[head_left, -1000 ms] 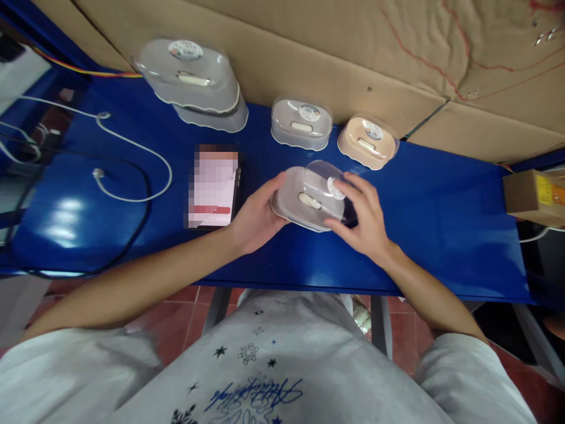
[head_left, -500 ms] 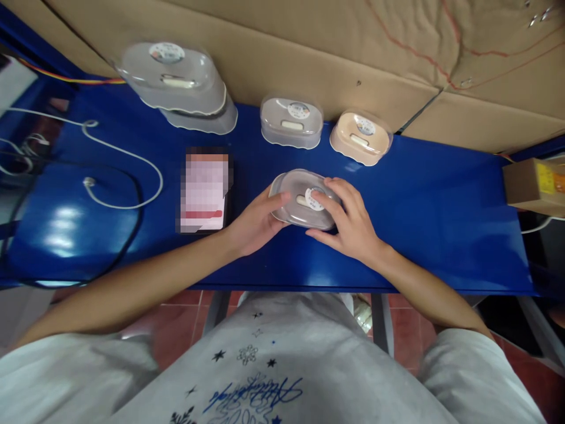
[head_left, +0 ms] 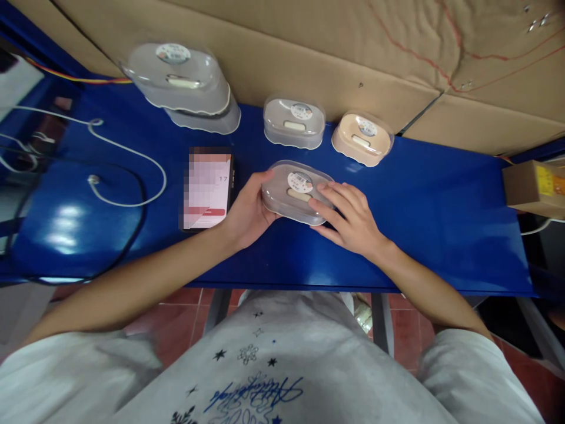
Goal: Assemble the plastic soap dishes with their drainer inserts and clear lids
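A grey oval storage box (head_left: 279, 193) with a clear lid, a round label and a pale slot-shaped handle is held just above the table, tilted a little. My left hand (head_left: 251, 211) grips its left end, thumb at the upper edge and fingers partly hidden underneath. On the right end lies my right hand (head_left: 353, 218), its fingers over the lid and its thumb by the lower front edge. Behind it stand a similar grey box (head_left: 282, 136) and a smaller peach box (head_left: 351, 147), both with clear lids.
At the back left, a large grey box (head_left: 154, 88) sits on another box (head_left: 203, 122). A phone-like device (head_left: 207, 194) lies left of my hands. Cables (head_left: 141, 153) run across the left of the blue table (head_left: 441, 218). A cardboard box (head_left: 521, 185) is at the right edge.
The held box has shifted slightly left and up, with its lid tipped so the label shows more fully. My left thumb has moved off the lid's top to its upper edge.
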`<state>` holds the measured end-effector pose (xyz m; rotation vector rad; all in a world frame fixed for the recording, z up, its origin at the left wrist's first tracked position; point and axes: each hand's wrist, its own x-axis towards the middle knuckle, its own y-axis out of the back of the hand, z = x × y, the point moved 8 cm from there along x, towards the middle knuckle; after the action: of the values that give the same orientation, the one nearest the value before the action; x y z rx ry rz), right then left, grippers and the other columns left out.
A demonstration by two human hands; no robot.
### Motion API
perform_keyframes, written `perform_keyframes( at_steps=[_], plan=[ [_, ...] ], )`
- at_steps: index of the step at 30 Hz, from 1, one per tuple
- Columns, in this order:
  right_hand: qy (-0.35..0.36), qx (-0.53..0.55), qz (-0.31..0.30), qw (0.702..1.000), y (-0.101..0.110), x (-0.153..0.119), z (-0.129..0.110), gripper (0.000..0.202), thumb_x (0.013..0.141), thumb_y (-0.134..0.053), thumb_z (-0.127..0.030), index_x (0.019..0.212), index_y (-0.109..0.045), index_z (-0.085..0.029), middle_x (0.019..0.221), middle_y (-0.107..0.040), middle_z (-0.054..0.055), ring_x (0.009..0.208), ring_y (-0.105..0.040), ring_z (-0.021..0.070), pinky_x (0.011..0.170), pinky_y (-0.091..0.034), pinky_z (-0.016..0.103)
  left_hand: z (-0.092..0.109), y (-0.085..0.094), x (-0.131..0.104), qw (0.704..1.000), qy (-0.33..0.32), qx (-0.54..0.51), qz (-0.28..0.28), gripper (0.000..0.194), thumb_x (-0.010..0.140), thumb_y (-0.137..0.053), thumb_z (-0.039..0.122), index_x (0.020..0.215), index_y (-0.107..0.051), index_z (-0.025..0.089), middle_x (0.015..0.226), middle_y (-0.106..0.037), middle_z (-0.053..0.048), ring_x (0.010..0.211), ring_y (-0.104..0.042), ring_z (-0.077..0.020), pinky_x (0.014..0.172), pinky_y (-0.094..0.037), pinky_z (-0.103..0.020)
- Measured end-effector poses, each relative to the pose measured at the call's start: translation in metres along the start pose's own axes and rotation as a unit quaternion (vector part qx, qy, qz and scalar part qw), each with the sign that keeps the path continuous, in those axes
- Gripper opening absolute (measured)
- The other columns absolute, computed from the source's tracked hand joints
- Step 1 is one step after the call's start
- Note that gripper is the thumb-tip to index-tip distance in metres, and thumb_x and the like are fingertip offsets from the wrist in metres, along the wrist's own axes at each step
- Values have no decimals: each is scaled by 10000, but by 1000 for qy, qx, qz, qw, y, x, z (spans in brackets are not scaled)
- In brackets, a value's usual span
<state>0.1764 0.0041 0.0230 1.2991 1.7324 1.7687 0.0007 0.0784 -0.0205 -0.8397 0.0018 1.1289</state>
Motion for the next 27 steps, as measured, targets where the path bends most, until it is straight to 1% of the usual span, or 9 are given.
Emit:
perform_keyframes(
  at_steps=[3,6,9,12,15,17,19,23,27],
  plan=[
    [-5,1,1,1000,-2,1,7,580,1099,-661,-503,1652,-565,-358,1688,-629,91,1574,-593,358,1288,-503,629,1,0,0,1000,-4,14,8,293,1080,-635,442,1143,-808,215,1180,-850,-50,1119,-779,-227,882,-633,-282],
    [-20,7,11,1000,-1,0,14,558,1107,-647,-496,1641,-577,-351,1680,-637,97,1585,-582,360,1271,-512,624,7,-2,-4,998,-39,42,14,287,1109,-641,426,1181,-812,207,1236,-837,-55,1214,-750,-218,1003,-610,-285],
    [-19,16,31,999,2,0,15,565,1108,-648,-483,1651,-562,-354,1678,-638,97,1593,-574,356,1258,-522,622,14,-6,-9,995,-70,67,13,316,1151,-592,425,1183,-801,189,1281,-823,-68,1298,-725,-225,1135,-570,-323],
    [0,13,54,998,5,0,12,572,1106,-659,-467,1654,-562,-337,1662,-653,106,1574,-594,352,1238,-546,608,18,-4,-11,992,-88,76,44,263,1159,-581,367,1294,-736,203,1351,-799,-56,1382,-695,-220,1222,-525,-360],
    [-3,7,46,999,2,0,12,560,1106,-657,-469,1644,-577,-335,1661,-654,106,1561,-609,353,1227,-558,603,20,2,-11,987,-106,93,72,268,1134,-607,327,1381,-670,245,1405,-776,-25,1463,-646,-203,1282,-473,-372],
    [-14,10,36,999,0,0,14,559,1107,-653,-471,1647,-575,-346,1666,-650,101,1564,-605,356,1234,-551,612,21,3,-10,985,-117,113,64,293,1122,-605,340,1395,-662,248,1453,-753,-25,1514,-604,-211,1327,-422,-385],
    [-11,8,43,999,1,0,14,563,1107,-656,-459,1650,-571,-340,1658,-656,106,1557,-612,356,1231,-553,610,22,4,-10,980,-129,139,61,313,1096,-627,345,1393,-673,256,1516,-719,-24,1558,-560,-223,1367,-362,-389],
    [0,-8,53,999,2,0,12,571,1109,-656,-437,1660,-555,-324,1650,-662,115,1541,-626,354,1214,-563,596,25,6,-10,972,-138,176,67,368,1008,-686,288,1376,-697,291,1648,-623,2,1654,-443,-233,1400,-295,-374],
    [18,-20,72,997,6,1,7,609,1105,-671,-405,1683,-511,-303,1634,-676,124,1522,-643,340,1202,-569,567,26,6,-8,972,-137,183,59,449,949,-698,270,1397,-673,280,1634,-629,-12,1629,-471,-238,1396,-301,-393]
  ],
)
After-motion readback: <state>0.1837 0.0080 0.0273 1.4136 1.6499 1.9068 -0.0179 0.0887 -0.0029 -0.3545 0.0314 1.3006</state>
